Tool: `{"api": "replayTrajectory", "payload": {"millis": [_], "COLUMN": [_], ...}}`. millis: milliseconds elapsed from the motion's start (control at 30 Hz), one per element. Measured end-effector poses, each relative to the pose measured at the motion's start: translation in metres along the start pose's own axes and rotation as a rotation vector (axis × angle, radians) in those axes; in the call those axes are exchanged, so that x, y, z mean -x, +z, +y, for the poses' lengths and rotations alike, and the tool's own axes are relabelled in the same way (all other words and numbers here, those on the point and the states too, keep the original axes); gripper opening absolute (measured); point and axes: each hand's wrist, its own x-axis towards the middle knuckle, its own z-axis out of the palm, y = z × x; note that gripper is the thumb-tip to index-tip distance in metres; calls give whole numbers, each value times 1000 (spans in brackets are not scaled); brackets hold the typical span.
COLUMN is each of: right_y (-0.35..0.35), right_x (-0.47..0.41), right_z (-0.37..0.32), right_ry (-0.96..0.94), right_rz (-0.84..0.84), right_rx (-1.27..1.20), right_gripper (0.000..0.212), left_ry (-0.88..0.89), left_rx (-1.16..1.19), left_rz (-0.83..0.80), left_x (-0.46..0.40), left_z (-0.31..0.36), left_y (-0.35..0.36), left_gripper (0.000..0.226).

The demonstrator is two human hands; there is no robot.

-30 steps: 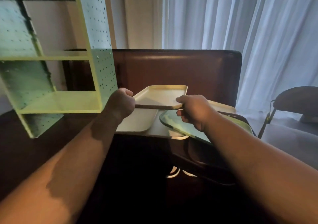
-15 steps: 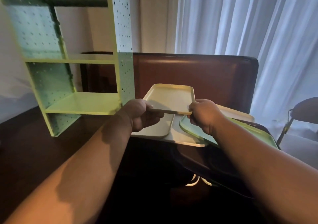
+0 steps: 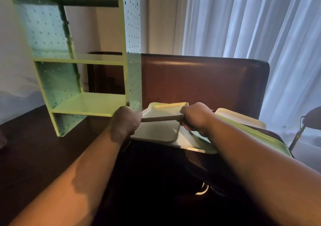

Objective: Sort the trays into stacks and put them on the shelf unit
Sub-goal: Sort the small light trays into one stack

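Observation:
A cream tray (image 3: 165, 112) hangs level in the air, gripped at its near edge by my left hand (image 3: 126, 121) and my right hand (image 3: 195, 117). It hovers just right of the pale green shelf unit (image 3: 90, 104), close to the bottom shelf's front corner. Below it another cream tray (image 3: 156, 133) lies on a larger pale tray (image 3: 189, 143). A green tray (image 3: 257, 135) slants off to the right under my right forearm, and one more cream tray (image 3: 241, 117) lies behind it.
The shelf unit has perforated side panels and stands on a dark table (image 3: 34, 156). A brown padded panel (image 3: 199, 80) rises behind the trays. White curtains (image 3: 251, 21) hang at the right, with a chair (image 3: 309, 120) beside them.
The held tray has come down and left toward the bottom shelf, with both hands still on it. My view has swung left and nearer, showing more of the shelf unit.

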Motion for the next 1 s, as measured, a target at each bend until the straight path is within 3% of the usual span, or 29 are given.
{"api": "replayTrajectory", "payload": {"millis": [133, 367, 433, 600, 667, 700, 733, 767, 800, 833, 867, 933, 967, 1000], "right_y": [15, 33, 39, 56, 57, 60, 63, 63, 63, 63, 59, 63, 59, 56], "right_x": [5, 13, 23, 47, 52, 54, 60, 53, 53, 51, 50, 49, 57, 58], "right_z": [-5, -10, -18, -31, -25, -25, -29, -31, -29, -21, -9, -4, -3, 4], "right_ry": [-2, -76, -45, -32, -201, -148, 37, 165, 149, 25, -141, 33, -17, -157], "right_rz": [-111, -202, -231, -498, -524, -499, -418, -439, -411, -402, -416, -350, -237, -128], "right_rx": [190, 611, 647, 1253, 1605, 1588, 1383, 1143, 1136, 1339, 1379, 908, 779, 920], "right_gripper": [18, 25, 16, 34, 37, 36, 35, 33, 33, 34, 30, 10, 4, 6], "left_ry": [-3, -46, -88, -196, -235, -264, -296, -326, -347, -362, -371, -381, -389, -398], "left_rx": [-113, -44, -21, 135, 213, 258, 309, 359, 397, 422, 438, 469, 488, 506], "left_rz": [-101, -116, -129, -125, -129, -140, -157, -171, -182, -193, -204, -225, -229, -232], "left_x": [6, 13, 12, 4, 1, 1, 0, -1, -2, -2, -1, 1, 2, 3], "left_z": [-22, -38, -43, -55, -57, -58, -58, -59, -59, -58, -57, -55, -53, -52], "left_y": [-4, 7, 11, 15, 16, 15, 15, 16, 16, 16, 16, 15, 15, 14], "left_gripper": [34, 36, 38, 35, 32, 30, 28, 28, 29, 31, 33, 36, 37, 36]}}
